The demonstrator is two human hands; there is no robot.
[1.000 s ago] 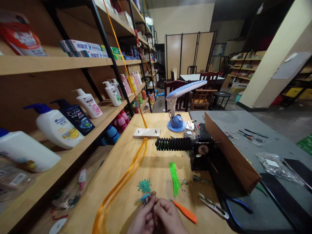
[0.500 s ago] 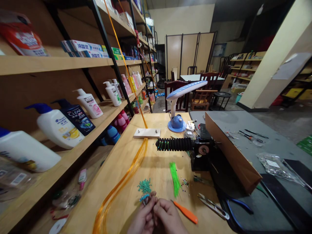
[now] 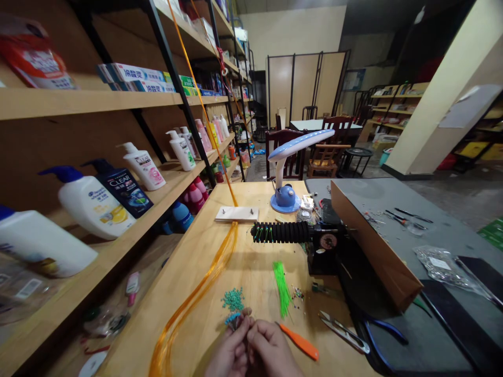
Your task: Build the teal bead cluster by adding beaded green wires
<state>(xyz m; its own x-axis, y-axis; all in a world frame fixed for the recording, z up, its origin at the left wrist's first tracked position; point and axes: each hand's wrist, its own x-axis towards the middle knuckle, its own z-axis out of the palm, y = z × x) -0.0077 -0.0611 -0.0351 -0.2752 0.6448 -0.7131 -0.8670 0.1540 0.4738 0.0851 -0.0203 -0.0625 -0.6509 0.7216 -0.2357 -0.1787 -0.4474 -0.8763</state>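
At the bottom centre of the wooden table, my left hand (image 3: 231, 350) pinches a small bundle of blue-tipped pieces (image 3: 232, 318). My right hand (image 3: 270, 346) is closed against its fingertips; anything between those fingers is too small to make out. Just beyond the bundle lies a pile of teal beads (image 3: 233, 299). Green strands (image 3: 282, 289) lie ahead of my right hand, with small mixed beads (image 3: 298, 294) beside them. An orange-handled tool (image 3: 299, 341) rests right of my right hand, and thread snips (image 3: 343, 332) lie farther right.
Orange threads (image 3: 196, 293) run down the left side from a pale clamp block (image 3: 237, 213). A black ridged roller (image 3: 281, 232) on a stand, a blue lamp (image 3: 285, 199) and an upright brown board (image 3: 373, 246) stand beyond. Shelves with bottles (image 3: 94, 204) line the left.
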